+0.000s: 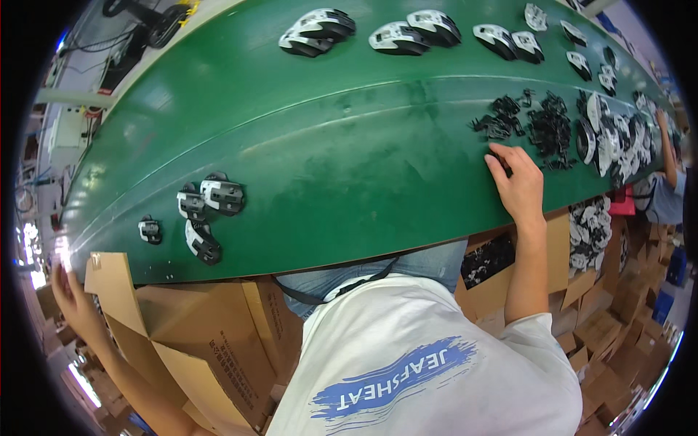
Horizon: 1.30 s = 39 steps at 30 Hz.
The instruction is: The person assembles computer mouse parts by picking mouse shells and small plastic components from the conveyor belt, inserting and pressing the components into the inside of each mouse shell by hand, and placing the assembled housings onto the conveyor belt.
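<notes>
My right hand (520, 182) is over the green table at the right, its thumb and index finger apart and the other fingers bent. Just beyond its fingertips lies a small heap of black plastic parts (502, 120), with a larger black heap (550, 129) beside it. I make out nothing in this hand. My left hand (67, 294) is off the table's left end, next to a flap of a cardboard box (116, 280), fingers extended and apart. On the left of the table sit several white-and-black mouse shell parts (222, 195), one of them (150, 229) apart from the group.
Along the far side of the green table (342, 167) stand several white-and-black mouse shells (398, 38). More shells (618, 138) are piled at the right, near another person's arm (665, 149). Open boxes with black parts (491, 260) and white parts (590, 231) stand below the near edge.
</notes>
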Each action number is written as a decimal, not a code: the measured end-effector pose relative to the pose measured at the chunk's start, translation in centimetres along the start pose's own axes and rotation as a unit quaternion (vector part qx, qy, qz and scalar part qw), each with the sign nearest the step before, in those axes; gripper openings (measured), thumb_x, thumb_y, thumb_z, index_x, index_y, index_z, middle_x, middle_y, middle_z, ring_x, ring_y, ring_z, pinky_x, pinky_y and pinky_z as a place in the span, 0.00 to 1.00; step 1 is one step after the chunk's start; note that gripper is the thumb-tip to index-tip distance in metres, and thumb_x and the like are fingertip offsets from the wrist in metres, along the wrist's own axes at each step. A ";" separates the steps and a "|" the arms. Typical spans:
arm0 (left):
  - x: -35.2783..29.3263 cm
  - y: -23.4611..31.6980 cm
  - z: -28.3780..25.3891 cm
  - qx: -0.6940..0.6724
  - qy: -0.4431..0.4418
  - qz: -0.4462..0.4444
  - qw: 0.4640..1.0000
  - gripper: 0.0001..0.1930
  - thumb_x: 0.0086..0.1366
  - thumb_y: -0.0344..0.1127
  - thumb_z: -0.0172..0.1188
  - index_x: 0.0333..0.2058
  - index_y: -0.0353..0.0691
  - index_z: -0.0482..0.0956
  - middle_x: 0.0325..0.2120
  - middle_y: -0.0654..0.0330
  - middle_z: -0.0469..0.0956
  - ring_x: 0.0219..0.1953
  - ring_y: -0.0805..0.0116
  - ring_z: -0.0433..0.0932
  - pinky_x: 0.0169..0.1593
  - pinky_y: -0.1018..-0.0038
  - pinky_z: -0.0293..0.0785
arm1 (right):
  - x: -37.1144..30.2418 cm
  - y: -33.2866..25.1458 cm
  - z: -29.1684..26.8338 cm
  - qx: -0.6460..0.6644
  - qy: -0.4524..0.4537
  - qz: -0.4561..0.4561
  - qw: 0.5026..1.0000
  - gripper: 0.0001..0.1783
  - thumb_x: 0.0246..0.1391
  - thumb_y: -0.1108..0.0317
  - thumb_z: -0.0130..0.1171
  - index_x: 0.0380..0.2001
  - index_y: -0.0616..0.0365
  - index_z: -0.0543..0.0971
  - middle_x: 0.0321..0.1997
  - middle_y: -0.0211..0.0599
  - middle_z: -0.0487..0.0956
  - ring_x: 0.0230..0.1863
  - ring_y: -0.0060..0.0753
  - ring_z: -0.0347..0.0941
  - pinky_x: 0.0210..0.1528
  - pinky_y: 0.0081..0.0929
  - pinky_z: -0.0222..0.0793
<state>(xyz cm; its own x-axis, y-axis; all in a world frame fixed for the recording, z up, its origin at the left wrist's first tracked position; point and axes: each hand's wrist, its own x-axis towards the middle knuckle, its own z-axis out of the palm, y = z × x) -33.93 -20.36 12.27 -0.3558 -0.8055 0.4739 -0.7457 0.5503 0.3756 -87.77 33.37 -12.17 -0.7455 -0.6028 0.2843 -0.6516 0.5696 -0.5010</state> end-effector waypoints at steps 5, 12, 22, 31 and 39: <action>3.3 19.7 19.2 -0.137 -0.285 0.188 0.930 0.20 0.80 0.38 0.59 0.64 0.35 0.79 0.56 0.54 0.83 0.59 0.67 0.81 0.65 0.71 0.74 | -1.2 -1.1 0.0 0.021 0.021 0.056 0.998 0.07 0.63 0.70 0.68 0.41 0.61 0.86 0.38 0.42 0.88 0.39 0.44 0.87 0.44 0.36 0.80; 5.3 32.7 44.4 -0.045 -0.130 0.447 0.884 0.34 0.71 0.52 0.65 0.72 0.47 0.71 0.68 0.45 0.73 0.71 0.41 0.69 0.71 0.49 0.68 | -2.6 -6.1 0.3 0.113 -0.010 0.045 0.992 0.06 0.58 0.74 0.72 0.39 0.61 0.87 0.39 0.40 0.86 0.38 0.40 0.85 0.42 0.32 0.82; 4.4 35.1 39.8 -0.496 -0.400 0.010 0.771 0.32 0.80 0.57 0.54 0.70 0.39 0.72 0.67 0.51 0.75 0.68 0.51 0.74 0.69 0.56 0.72 | -4.0 -6.8 -0.5 0.393 -0.060 0.154 0.905 0.06 0.61 0.74 0.72 0.39 0.65 0.86 0.37 0.38 0.89 0.38 0.28 0.85 0.46 0.26 0.80; -13.7 34.8 25.3 -0.798 -0.397 -0.232 0.388 0.35 0.86 0.57 0.33 0.75 0.33 0.62 0.67 0.44 0.73 0.67 0.49 0.75 0.70 0.53 0.73 | 4.1 -17.8 -2.7 0.469 -0.025 -0.080 0.879 0.06 0.56 0.77 0.75 0.37 0.63 0.87 0.35 0.38 0.88 0.34 0.26 0.83 0.42 0.25 0.78; -16.6 34.4 22.7 -0.717 -0.472 -0.154 0.489 0.33 0.87 0.57 0.35 0.76 0.38 0.59 0.66 0.57 0.72 0.67 0.65 0.72 0.73 0.63 0.64 | 4.5 -19.3 -0.3 0.248 0.081 -0.142 0.955 0.08 0.50 0.75 0.76 0.32 0.53 0.86 0.28 0.27 0.86 0.26 0.27 0.79 0.39 0.29 0.68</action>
<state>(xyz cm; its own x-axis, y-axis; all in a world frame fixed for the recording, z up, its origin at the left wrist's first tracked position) -66.42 6.93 -0.73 -0.9572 -0.2694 -0.1053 0.0765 -0.5867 0.8062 -78.56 19.80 -0.97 -0.5866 -0.5761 0.5693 -0.7146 0.0372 -0.6986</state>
